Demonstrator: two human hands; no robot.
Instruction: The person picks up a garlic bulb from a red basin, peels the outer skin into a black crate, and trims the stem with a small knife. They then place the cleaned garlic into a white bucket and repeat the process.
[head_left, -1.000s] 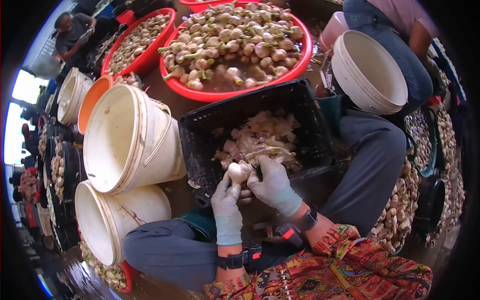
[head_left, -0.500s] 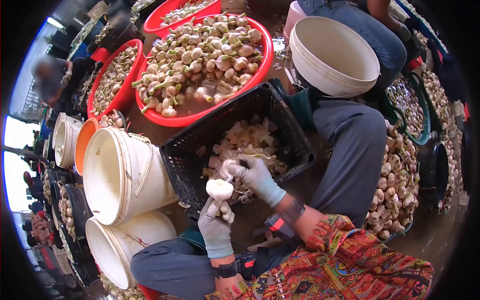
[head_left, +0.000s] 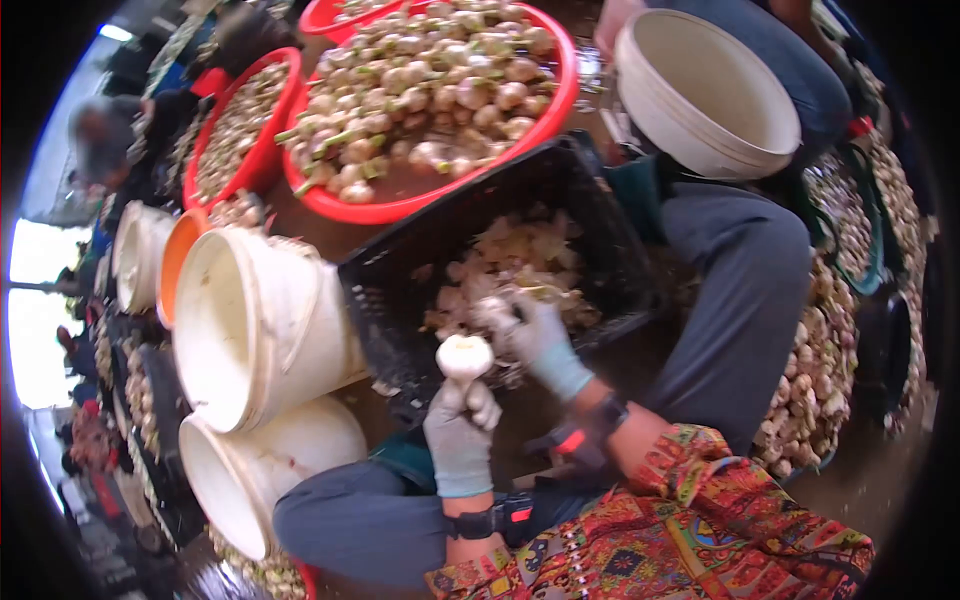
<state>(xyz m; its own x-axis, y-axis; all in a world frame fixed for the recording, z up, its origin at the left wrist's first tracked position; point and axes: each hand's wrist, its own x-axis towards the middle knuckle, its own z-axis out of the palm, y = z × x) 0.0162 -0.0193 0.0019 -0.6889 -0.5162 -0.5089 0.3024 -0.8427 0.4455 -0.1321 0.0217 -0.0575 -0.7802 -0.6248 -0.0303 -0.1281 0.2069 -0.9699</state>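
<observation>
My left hand (head_left: 461, 430), in a grey-white glove, grips a white garlic bulb (head_left: 465, 357) from below and holds it upright at the near edge of a black crate (head_left: 385, 290). The bulb looks smooth and pale, with its skin stripped. My gloved right hand (head_left: 535, 340) is just to the right, over the crate, its fingers curled together. A small dark spot shows at its fingertips; blur hides what it holds. Loose garlic skins (head_left: 525, 262) heap up inside the crate, below and beyond the right hand.
A red tub (head_left: 365, 212) of untrimmed garlic stands beyond the crate. White buckets (head_left: 275, 330) lie tilted on the left, and another white bucket (head_left: 700, 95) stands at upper right beside a seated person (head_left: 810, 90). More garlic (head_left: 800, 390) is piled right of my knee.
The whole view has shifted, so the surroundings sit further right and mostly higher. My left hand still holds the bulb. My right hand has moved slightly away from it, over the skins.
</observation>
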